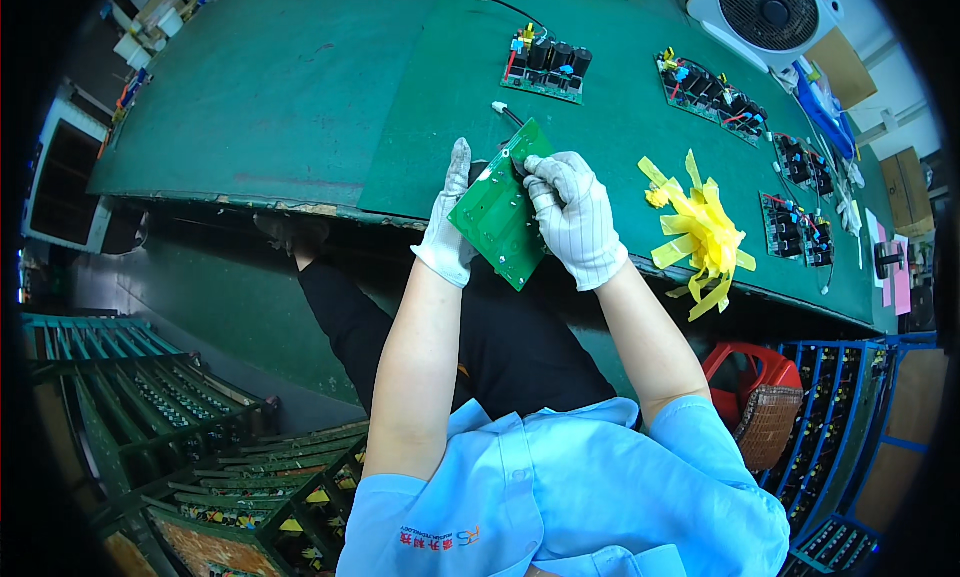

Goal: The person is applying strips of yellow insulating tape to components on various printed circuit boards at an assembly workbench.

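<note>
Left hand (450, 232) is clasping the green board (500, 222), right hand (578, 217) pinching a dark piece (520, 166) against it; this one's underway, other boards (546, 69) are sitting on the bench (280, 107), completion unclear.

Cool, fairly bright light covers the wide, flat green tabletop (250, 107); deep shadow lies under its near edge. Fisheye distortion curves outer lines, with black vignetting left and right.

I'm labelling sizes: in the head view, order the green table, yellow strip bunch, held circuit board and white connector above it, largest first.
Green table
Held circuit board and yellow strip bunch: look alike
White connector
</note>
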